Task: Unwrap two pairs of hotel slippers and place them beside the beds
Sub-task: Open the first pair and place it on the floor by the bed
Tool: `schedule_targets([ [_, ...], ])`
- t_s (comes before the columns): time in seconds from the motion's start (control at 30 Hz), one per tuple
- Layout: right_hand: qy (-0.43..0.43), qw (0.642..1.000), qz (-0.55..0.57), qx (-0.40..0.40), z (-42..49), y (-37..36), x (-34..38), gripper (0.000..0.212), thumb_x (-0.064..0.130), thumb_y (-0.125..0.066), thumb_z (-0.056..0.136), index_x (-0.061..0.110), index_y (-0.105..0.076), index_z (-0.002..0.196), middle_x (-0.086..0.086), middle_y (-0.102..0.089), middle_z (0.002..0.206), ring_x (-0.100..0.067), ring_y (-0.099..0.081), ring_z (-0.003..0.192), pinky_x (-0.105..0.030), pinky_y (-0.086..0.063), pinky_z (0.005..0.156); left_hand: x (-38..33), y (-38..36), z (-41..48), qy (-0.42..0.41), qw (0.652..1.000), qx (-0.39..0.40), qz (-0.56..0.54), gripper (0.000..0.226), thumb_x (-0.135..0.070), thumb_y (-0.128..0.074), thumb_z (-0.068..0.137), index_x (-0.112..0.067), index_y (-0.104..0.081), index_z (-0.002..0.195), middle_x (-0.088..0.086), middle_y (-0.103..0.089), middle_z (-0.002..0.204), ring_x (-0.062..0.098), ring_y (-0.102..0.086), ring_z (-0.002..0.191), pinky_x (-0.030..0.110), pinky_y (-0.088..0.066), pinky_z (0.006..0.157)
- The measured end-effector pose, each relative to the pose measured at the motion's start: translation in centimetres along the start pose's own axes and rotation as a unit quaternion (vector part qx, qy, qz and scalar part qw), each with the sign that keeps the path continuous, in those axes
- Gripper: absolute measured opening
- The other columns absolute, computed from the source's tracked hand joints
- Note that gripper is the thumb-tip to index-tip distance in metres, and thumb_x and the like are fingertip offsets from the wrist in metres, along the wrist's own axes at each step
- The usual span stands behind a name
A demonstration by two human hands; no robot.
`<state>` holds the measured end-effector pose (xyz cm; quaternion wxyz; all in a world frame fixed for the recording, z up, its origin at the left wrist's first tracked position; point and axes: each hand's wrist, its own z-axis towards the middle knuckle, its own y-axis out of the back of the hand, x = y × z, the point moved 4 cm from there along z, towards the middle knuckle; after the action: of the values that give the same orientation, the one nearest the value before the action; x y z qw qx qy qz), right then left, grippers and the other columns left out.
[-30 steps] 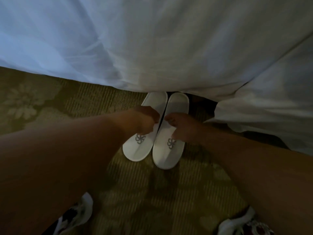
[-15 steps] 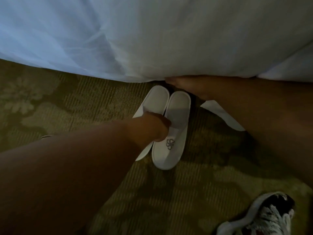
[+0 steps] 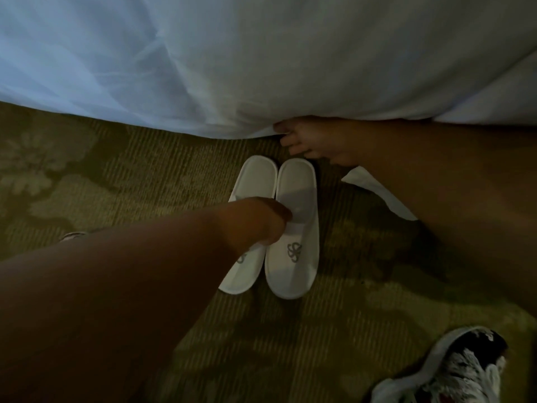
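Note:
Two white hotel slippers with a grey logo lie side by side on the carpet just in front of the bed's hanging white sheet [image 3: 261,68]. My arm partly covers the left slipper [image 3: 257,178]; the right slipper [image 3: 295,257] shows almost whole. My left hand [image 3: 261,222] rests on the pair, its fingers curled down at the seam between their inner edges. My right hand [image 3: 316,144] is above the slippers at the sheet's lower edge, pinching the hem with thumb and fingers.
A green patterned carpet [image 3: 130,175] covers the floor. A white flat piece [image 3: 377,193] lies under my right forearm, right of the slippers. A patterned sneaker [image 3: 453,370] is at the bottom right. Part of another shoe [image 3: 72,236] peeks out behind my left arm.
My right hand has left the right slipper and moved up to the sheet's hem. My left hand has shifted right onto the seam between the slippers. The slippers' heels now show clear of the sheet.

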<state>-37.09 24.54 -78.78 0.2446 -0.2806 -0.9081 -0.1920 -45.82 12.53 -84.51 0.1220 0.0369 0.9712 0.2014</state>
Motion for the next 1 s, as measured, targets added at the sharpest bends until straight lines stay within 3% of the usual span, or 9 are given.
schedule_targets([
  [0.2, -0.028, 0.999, -0.008, 0.027, 0.7, 0.1, -0.5, 0.075, 0.063, -0.044, 0.093, 0.021, -0.03, 0.153, -0.001, -0.038, 0.157, -0.021, -0.036, 0.143, -0.028, -0.022, 0.102, 0.0, -0.2, 0.5, -0.007, 1.0, -0.006, -0.003, 0.051, -0.019, -0.051, 0.095, -0.024, -0.039, 0.144, 0.008, -0.042, 0.147, 0.028, -0.046, 0.129, 0.038, -0.041, 0.105],
  [0.3, -0.013, 0.999, -0.027, 0.017, 0.4, 0.1, -0.3, 0.068, 0.059, -0.046, 0.094, 0.024, -0.035, 0.151, 0.003, -0.048, 0.148, -0.015, -0.051, 0.125, -0.026, -0.029, 0.086, 0.3, 0.0, 0.6, -0.007, 0.998, -0.055, -0.024, 0.038, -0.038, -0.046, 0.094, -0.025, -0.059, 0.128, 0.003, -0.057, 0.133, 0.024, -0.054, 0.118, 0.034, -0.044, 0.088],
  [0.37, -0.018, 0.997, -0.074, 0.012, 0.0, 0.2, -0.3, 0.058, 0.053, -0.048, 0.094, 0.026, -0.044, 0.145, 0.008, -0.057, 0.127, -0.008, -0.057, 0.097, -0.023, -0.037, 0.075, -0.1, 0.0, 0.9, -0.044, 0.997, -0.062, 0.02, 0.042, -0.046, -0.042, 0.096, -0.028, -0.052, 0.134, 0.007, -0.054, 0.133, 0.026, -0.053, 0.116, 0.036, -0.043, 0.096],
  [0.47, -0.058, 0.984, -0.165, 0.032, -0.5, -0.4, -1.0, 0.041, 0.038, -0.053, 0.091, 0.022, -0.057, 0.129, 0.002, -0.062, 0.119, -0.017, -0.059, 0.106, -0.041, -0.044, 0.094, -0.1, 0.5, 0.9, -0.029, 0.999, -0.027, -0.009, 0.063, -0.039, -0.052, 0.092, -0.038, -0.022, 0.147, 0.008, -0.049, 0.136, 0.026, -0.055, 0.105, 0.037, -0.048, 0.089],
  [0.53, -0.048, 0.966, -0.247, 0.055, -1.0, -1.7, -1.8, 0.023, 0.026, -0.055, 0.091, 0.017, -0.063, 0.111, -0.005, -0.061, 0.111, -0.021, -0.059, 0.096, -0.038, -0.046, 0.086, 0.7, 1.5, 0.2, -0.023, 0.999, -0.035, 0.02, 0.085, -0.04, -0.063, 0.081, -0.038, -0.011, 0.149, 0.006, -0.052, 0.133, 0.026, -0.057, 0.1, 0.036, -0.048, 0.08],
  [0.67, -0.032, 0.907, -0.401, 0.128, -2.6, -5.6, -5.9, 0.028, 0.049, -0.067, 0.086, 0.021, -0.063, 0.092, -0.007, -0.054, 0.107, -0.026, -0.054, 0.096, -0.027, -0.044, 0.077, 3.0, 3.0, -1.1, -0.002, 0.995, -0.045, 0.092, 0.085, -0.067, -0.07, 0.061, -0.037, -0.042, 0.135, 0.0, -0.051, 0.134, 0.025, -0.05, 0.119, 0.04, -0.046, 0.096],
  [0.8, 0.054, 0.882, -0.466, 0.048, -3.8, -7.8, -9.2, 0.082, 0.062, -0.075, 0.07, 0.017, -0.053, 0.134, -0.01, -0.03, 0.15, -0.033, -0.025, 0.139, -0.042, -0.027, 0.114, 4.6, 2.5, -1.6, -0.034, 0.992, -0.018, 0.122, 0.082, -0.077, -0.069, 0.05, -0.041, -0.055, 0.123, -0.005, -0.045, 0.132, 0.021, -0.044, 0.119, 0.035, -0.043, 0.095],
  [0.9, 0.039, 0.912, -0.408, 0.032, -4.0, -8.8, -10.0, 0.079, 0.041, -0.076, 0.081, 0.009, -0.043, 0.146, -0.013, -0.013, 0.163, -0.031, -0.011, 0.149, -0.035, -0.014, 0.12, 5.1, 2.1, -1.6, -0.054, 0.991, -0.023, 0.121, 0.082, -0.071, -0.073, 0.058, -0.034, -0.055, 0.128, -0.005, -0.044, 0.131, 0.011, -0.044, 0.094, 0.024, -0.037, 0.079],
  [1.0, -0.005, 0.939, -0.344, 0.01, -4.2, -9.7, -10.4, 0.078, 0.035, -0.071, 0.087, 0.013, -0.033, 0.151, -0.009, -0.014, 0.163, -0.031, -0.02, 0.147, -0.035, -0.024, 0.118, 5.1, 1.7, -1.3, -0.067, 0.99, -0.029, 0.122, 0.075, -0.061, -0.072, 0.069, -0.027, -0.053, 0.133, -0.004, -0.045, 0.133, 0.007, -0.047, 0.08, 0.016, -0.036, 0.071],
])
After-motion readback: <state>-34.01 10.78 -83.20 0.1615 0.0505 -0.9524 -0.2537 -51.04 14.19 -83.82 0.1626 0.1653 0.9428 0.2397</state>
